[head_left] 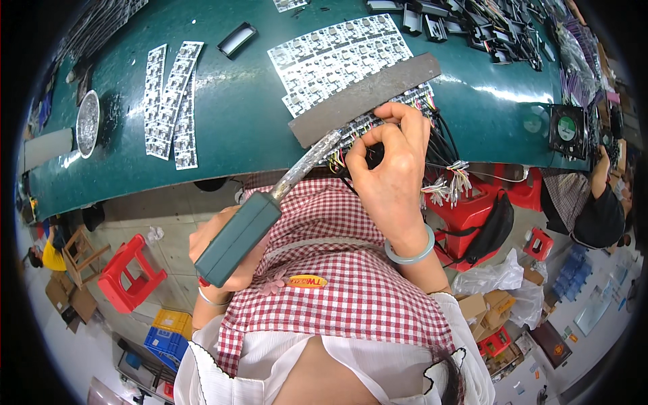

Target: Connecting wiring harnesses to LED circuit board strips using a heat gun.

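Note:
My left hand (229, 253) is wrapped round a soldering iron (237, 237) with a boxy dark green handle. The iron's metal shaft slants up to the right, and its tip is at the near edge of a white circuit board panel (341, 57). Beside the tip, my right hand (395, 158) is closed in a pinch on a thin wire at the boards' edge. Its fingertips partly hide the wire. Across the panel lies a flat grey bar (368, 98). Coloured wires (432, 101) stick out along the near edge, and black cables hang off to the right.
Board strips (169, 101), a round metal dish (88, 123) and a black plastic housing (237, 40) lie left on the green table (229, 128). More housings (486, 30) are piled at the far right. A small fan (568, 130) stands at the right edge. Bundled wire ends (449, 183) hang near a red stool (466, 209).

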`<state>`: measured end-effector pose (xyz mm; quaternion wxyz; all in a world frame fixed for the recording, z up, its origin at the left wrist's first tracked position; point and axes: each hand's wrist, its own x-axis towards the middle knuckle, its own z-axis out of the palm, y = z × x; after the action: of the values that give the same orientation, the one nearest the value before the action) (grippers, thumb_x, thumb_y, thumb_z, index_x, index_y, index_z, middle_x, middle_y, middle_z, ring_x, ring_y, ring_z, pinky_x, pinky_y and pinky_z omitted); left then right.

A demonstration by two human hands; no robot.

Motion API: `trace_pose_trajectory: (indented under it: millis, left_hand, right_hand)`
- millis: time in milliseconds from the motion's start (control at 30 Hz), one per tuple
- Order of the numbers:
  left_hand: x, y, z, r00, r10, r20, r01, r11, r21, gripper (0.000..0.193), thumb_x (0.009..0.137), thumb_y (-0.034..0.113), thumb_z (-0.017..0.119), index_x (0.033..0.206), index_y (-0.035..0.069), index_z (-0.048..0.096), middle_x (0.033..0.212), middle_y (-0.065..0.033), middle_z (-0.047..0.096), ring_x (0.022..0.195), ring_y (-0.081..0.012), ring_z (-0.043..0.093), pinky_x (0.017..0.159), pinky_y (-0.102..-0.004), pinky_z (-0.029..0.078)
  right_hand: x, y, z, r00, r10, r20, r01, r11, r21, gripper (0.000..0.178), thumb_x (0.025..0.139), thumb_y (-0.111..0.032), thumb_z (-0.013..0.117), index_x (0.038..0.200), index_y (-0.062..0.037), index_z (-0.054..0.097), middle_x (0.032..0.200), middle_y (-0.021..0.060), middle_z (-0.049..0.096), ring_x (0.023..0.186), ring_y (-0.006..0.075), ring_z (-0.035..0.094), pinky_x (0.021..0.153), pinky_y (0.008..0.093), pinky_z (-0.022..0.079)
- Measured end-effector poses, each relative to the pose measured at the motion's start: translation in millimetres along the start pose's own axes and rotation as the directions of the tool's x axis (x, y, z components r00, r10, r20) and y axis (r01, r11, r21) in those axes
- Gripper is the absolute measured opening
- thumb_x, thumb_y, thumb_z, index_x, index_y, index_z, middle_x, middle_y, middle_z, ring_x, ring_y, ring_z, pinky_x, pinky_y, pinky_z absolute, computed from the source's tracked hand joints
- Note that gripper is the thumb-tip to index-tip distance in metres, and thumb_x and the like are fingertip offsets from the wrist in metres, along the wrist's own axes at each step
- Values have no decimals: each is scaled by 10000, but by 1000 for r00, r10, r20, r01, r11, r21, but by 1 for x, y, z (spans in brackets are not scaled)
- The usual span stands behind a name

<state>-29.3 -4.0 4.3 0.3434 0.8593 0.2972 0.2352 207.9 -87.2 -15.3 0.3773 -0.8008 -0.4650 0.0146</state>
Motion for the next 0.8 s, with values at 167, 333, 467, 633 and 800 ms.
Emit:
trace_pose_trajectory:
  millis: [167, 333, 467, 633, 800]
  left_hand:
    - [-1, -1, 2, 1000, -5, 18, 5, 1000, -28, 280, 595, 18, 759, 866, -38, 719, 876, -183, 702, 694, -274, 702, 604, -301, 550]
    - [-4, -2, 2, 1000, -25, 11, 25, 999, -27, 266, 610, 20, 760, 867, -37, 718, 880, -188, 699, 700, -275, 701, 602, -303, 549]
    - [-6, -2, 2, 999, -53, 2, 53, 998, -27, 257, 616, 18, 758, 864, -35, 718, 879, -189, 698, 699, -278, 700, 604, -303, 549]
    - [-1, 1, 1, 998, 66, -20, -66, 998, 20, 254, 610, 16, 749, 855, -40, 715, 871, -188, 695, 705, -287, 701, 609, -310, 553]
    - [-1, 1, 0, 1000, 26, 2, -26, 999, -46, 259, 584, 2, 711, 838, -48, 704, 844, -179, 685, 705, -306, 699, 614, -320, 556]
  right_hand:
    - [-4, 2, 1, 1000, 19, -22, -18, 998, 52, 163, 631, 89, 695, 722, 25, 576, 1079, 174, 531, 963, 318, 495, 828, 414, 429]
    - [-13, 7, 5, 996, 58, -74, -44, 984, 174, 149, 671, 82, 697, 767, 16, 604, 1105, 162, 541, 985, 311, 501, 843, 402, 429]
    - [-14, 7, 3, 998, 53, -43, -43, 978, 204, 125, 720, 50, 688, 807, 8, 608, 1139, 163, 526, 1013, 312, 491, 882, 413, 407]
    - [-13, 7, 6, 999, 35, -14, -32, 986, 163, 120, 731, 27, 681, 814, -3, 600, 1128, 160, 508, 1011, 314, 478, 893, 422, 379]
    - [-10, 4, 6, 1000, 9, -16, -8, 998, 66, 145, 684, 36, 689, 779, -10, 589, 1085, 158, 505, 974, 313, 473, 855, 417, 377]
